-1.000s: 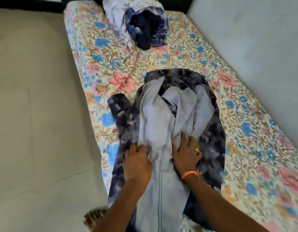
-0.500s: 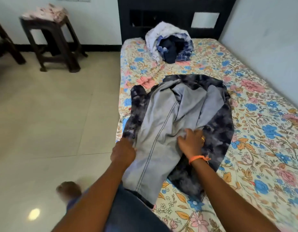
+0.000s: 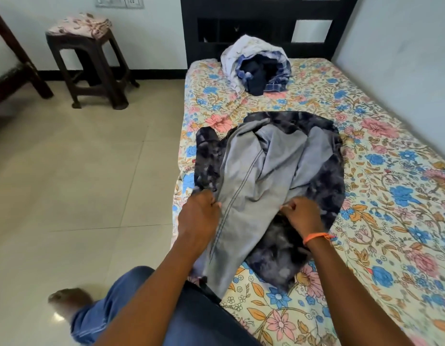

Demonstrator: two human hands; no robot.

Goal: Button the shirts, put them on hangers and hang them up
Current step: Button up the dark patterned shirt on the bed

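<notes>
Head view, left to right: stool off by the wall, then left hand pinching the shirt at the bed's left edge, right hand curled on the other front. Long axis running away toward the headboard, both hands equally near; more shirts piled up top.

Pale glossy tile floor fills 9 o'clock side, light glare at 7. Dark stool with floral cushion at 11, against white wall. Black headboard at 12. Floral-sheeted bed along grey wall, 2 o'clock.
</notes>
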